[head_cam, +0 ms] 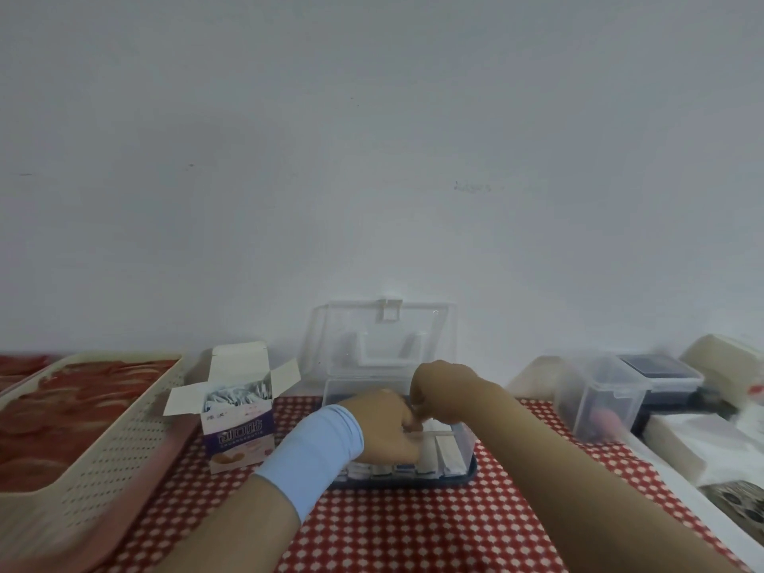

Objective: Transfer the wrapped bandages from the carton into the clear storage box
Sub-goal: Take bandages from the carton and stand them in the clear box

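A good many wrapped bandages (392,470) already stood packed in a row inside the clear storage box (466,442), whose lid was tipped back against the wall. Both hands met over the box's open top. The left hand (384,423), wearing a pale blue wrist sleeve, reached down among the packets. The right hand (441,390) had its fingers curled just above. Blur hid whether either one pinched a bandage. To the left, near the box but apart from it, the carton (239,433) stood open and looked well stocked with packets, so I judged the job partly done. Both containers sat on the red checked surface (413,527).
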`<control>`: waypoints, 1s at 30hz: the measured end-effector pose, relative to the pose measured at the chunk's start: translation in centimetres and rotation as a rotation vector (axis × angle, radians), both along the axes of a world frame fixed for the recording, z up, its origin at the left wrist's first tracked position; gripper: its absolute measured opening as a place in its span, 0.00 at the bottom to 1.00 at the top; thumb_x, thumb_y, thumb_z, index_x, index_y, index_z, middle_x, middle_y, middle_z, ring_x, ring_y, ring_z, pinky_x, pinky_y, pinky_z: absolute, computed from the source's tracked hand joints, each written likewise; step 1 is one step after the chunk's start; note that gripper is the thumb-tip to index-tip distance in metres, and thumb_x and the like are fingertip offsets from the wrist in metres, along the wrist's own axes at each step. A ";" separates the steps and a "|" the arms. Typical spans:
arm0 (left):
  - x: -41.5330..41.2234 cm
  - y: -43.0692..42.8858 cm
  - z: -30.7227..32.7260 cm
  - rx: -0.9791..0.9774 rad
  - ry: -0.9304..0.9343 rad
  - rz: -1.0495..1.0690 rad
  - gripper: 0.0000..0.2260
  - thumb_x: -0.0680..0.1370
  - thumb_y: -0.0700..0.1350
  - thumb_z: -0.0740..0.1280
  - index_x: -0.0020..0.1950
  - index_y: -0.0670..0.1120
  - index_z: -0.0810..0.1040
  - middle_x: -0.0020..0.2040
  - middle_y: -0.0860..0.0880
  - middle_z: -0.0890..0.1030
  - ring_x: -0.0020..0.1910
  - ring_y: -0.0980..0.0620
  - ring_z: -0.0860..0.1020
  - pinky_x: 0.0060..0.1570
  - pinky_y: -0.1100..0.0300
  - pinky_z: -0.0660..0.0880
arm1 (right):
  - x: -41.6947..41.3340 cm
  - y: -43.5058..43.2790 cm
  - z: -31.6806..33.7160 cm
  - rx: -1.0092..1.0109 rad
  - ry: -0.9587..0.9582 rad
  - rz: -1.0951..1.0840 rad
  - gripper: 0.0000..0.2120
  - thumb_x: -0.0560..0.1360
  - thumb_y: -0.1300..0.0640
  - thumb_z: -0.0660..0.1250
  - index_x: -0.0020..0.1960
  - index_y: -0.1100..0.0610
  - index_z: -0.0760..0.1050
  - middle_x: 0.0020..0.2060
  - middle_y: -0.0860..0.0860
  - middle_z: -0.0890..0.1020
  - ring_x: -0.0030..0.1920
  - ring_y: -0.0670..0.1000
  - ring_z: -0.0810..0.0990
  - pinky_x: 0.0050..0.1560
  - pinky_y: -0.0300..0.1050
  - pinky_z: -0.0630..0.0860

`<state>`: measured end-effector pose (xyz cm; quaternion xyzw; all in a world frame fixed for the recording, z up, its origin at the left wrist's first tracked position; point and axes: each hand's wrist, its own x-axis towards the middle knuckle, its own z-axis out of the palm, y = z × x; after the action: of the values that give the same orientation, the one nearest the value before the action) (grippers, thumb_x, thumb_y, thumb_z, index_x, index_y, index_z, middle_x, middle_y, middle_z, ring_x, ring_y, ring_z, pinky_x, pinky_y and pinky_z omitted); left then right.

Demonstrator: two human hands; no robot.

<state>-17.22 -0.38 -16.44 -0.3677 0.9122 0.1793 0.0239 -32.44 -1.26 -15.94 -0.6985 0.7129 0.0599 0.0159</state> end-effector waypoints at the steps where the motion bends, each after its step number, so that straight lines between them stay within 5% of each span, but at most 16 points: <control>1: -0.3 -0.1 -0.2 0.010 -0.012 0.000 0.10 0.71 0.54 0.62 0.43 0.51 0.81 0.47 0.52 0.81 0.50 0.47 0.79 0.54 0.51 0.78 | 0.0 0.0 -0.1 -0.017 0.029 0.006 0.05 0.76 0.54 0.70 0.45 0.55 0.81 0.39 0.50 0.79 0.38 0.52 0.78 0.41 0.43 0.75; 4: -1.0 -0.2 -0.4 0.032 -0.071 0.018 0.08 0.71 0.52 0.63 0.36 0.50 0.74 0.36 0.54 0.74 0.40 0.49 0.75 0.47 0.53 0.76 | 0.1 0.4 -0.4 -0.052 0.126 0.040 0.11 0.76 0.50 0.71 0.55 0.55 0.82 0.45 0.52 0.82 0.44 0.54 0.81 0.47 0.45 0.76; 9: -1.2 0.0 -1.0 0.065 -0.067 0.048 0.18 0.71 0.54 0.61 0.45 0.41 0.80 0.38 0.46 0.77 0.36 0.48 0.72 0.46 0.51 0.78 | -0.2 0.5 -0.8 -0.081 0.219 0.071 0.12 0.78 0.54 0.69 0.60 0.57 0.80 0.52 0.54 0.83 0.50 0.55 0.82 0.50 0.46 0.76; 19: -1.5 -0.4 -2.0 -0.039 -0.088 0.019 0.18 0.70 0.59 0.58 0.38 0.47 0.78 0.43 0.48 0.79 0.40 0.50 0.72 0.49 0.48 0.79 | -0.5 0.9 -0.8 -0.043 0.239 0.116 0.07 0.80 0.57 0.62 0.54 0.53 0.78 0.45 0.51 0.77 0.45 0.53 0.75 0.47 0.46 0.67; 25: -1.3 -0.1 -1.5 -0.029 -0.093 -0.010 0.18 0.69 0.57 0.57 0.39 0.44 0.78 0.41 0.43 0.80 0.37 0.48 0.75 0.46 0.48 0.80 | -0.3 1.1 -0.9 -0.034 0.246 0.121 0.11 0.80 0.59 0.63 0.61 0.53 0.78 0.53 0.51 0.81 0.44 0.52 0.72 0.50 0.45 0.65; 28: -0.8 0.1 -1.3 -0.013 -0.067 -0.001 0.18 0.69 0.55 0.59 0.43 0.43 0.79 0.48 0.42 0.82 0.39 0.47 0.75 0.47 0.52 0.77 | -0.3 1.3 0.0 -0.032 0.162 0.104 0.14 0.78 0.59 0.63 0.61 0.51 0.80 0.53 0.51 0.82 0.44 0.53 0.75 0.48 0.45 0.70; 30: 0.1 0.2 -0.2 -0.008 -0.001 -0.005 0.16 0.73 0.53 0.62 0.54 0.48 0.82 0.62 0.48 0.80 0.53 0.48 0.77 0.58 0.54 0.74 | -0.1 1.5 1.4 -0.074 0.075 0.088 0.13 0.77 0.57 0.64 0.57 0.48 0.82 0.52 0.50 0.82 0.48 0.53 0.79 0.47 0.45 0.74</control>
<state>-17.17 -0.17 -16.63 -0.3655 0.9138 0.1755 0.0231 -32.56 0.25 -14.56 -0.7266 0.6833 0.0600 -0.0394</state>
